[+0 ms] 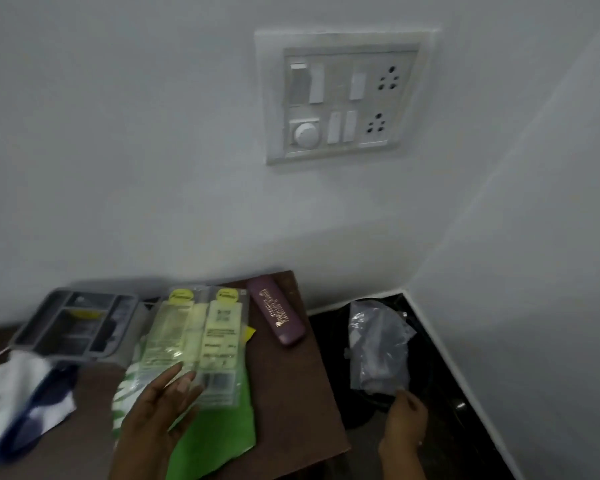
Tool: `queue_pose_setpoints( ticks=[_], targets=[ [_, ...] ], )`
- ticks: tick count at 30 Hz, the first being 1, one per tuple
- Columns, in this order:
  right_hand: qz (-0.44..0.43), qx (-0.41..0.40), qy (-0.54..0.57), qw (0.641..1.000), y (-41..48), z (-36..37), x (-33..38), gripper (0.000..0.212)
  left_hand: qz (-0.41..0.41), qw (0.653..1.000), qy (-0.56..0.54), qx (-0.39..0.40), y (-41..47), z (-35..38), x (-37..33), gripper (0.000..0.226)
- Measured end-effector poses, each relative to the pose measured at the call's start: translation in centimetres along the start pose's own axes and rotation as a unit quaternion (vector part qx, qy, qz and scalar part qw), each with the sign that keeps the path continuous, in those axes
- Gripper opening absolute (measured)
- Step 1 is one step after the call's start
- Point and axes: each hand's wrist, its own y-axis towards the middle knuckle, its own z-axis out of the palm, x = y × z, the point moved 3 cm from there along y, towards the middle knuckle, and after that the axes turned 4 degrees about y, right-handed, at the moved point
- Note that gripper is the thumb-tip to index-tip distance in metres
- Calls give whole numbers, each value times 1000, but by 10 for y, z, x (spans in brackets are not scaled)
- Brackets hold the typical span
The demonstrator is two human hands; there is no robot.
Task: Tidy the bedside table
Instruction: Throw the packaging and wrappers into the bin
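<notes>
Head view: you are looking down at a brown wooden bedside table (291, 393) set against a white wall, near a corner of the room.
Left hand: your left hand (160, 407) holds two clear plastic packets with round yellow labels (201, 337) by their near end, thumb on top; the packets tilt up off the table.
Under the packets: a green and white pouch (219, 441) lies on the table beneath your left hand and reaches the table's near edge.
Right hand: your right hand (404, 427), well apart from the left and out past the table's right edge, pinches the lower corner of a crumpled clear plastic bag (378, 351) with curled fingers.
Bag position: it is over a round black bin (420, 382) on the dark floor; you cannot tell whether the bag touches the bin.
Case: an oblong maroon case with gold lettering (278, 311) lies flat at the table's far right corner, just beside the packets.
Tray: a grey plastic compartment tray (77, 323) sits at the far left by the wall; its contents are blurred.
Cloth: a white and dark-blue cloth (18, 393) lies near left, in front of the tray.
Wall: a white switchboard (343, 98) has switches, a dial and two sockets.
</notes>
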Motion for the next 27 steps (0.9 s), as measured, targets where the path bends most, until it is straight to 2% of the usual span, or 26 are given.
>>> queue_pose_setpoints(
  ticks=[2,4,6,8,9,12,14,19,21,23,27],
  targets=[
    [-75,23,3,997,-43,11,20,14,26,996,54,-64,-2,-23,3,22],
    [-149,71,19,986,-91,20,34,8,47,978,139,-148,1,-44,9,21],
    [-215,143,-6,966,-133,32,29,8,24,956,181,-229,1,-68,21,26],
    [-231,210,-52,948,-165,45,16,11,-36,942,200,-266,2,-84,35,44],
    [-226,239,-67,942,-178,53,11,12,-45,943,200,-263,5,-88,40,47],
    [-224,283,-111,926,-200,74,5,21,7,943,228,-242,12,-82,35,20],
    [-254,285,-136,914,-206,87,10,24,34,950,217,-224,20,-70,21,25],
    [-257,303,-207,894,-206,113,18,20,-18,970,139,-198,39,-47,7,38],
    [-247,308,-215,893,-206,118,17,16,-36,972,145,-183,43,-45,6,29],
    [-250,305,-201,897,-206,117,19,12,-33,973,158,-165,43,-43,4,7],
    [-276,302,-178,895,-209,109,31,4,13,974,179,-138,43,-38,4,16]
  ],
)
